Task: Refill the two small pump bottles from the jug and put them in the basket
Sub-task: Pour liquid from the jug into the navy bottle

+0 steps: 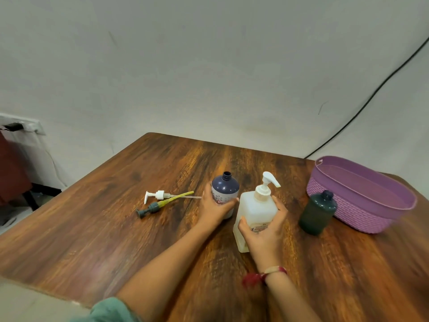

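Observation:
A dark blue bottle (pixel 225 187) with a white label stands uncapped at the middle of the wooden table; my left hand (pixel 214 206) wraps around its lower body. Just right of it stands the white jug (pixel 254 208) with a white pump head, and my right hand (pixel 264 231) grips its front. A dark green bottle (pixel 317 212), open at the neck, stands further right, touching the purple basket (pixel 352 214). Two pump heads lie left of the blue bottle: a white pump (pixel 157 195) and a grey pump (pixel 151 208) with a yellow tube.
The table (pixel 116 228) ends at a wall behind and drops off at the left edge. A black cable (pixel 371 96) runs down the wall behind the basket. A wall socket (pixel 21 125) sits far left.

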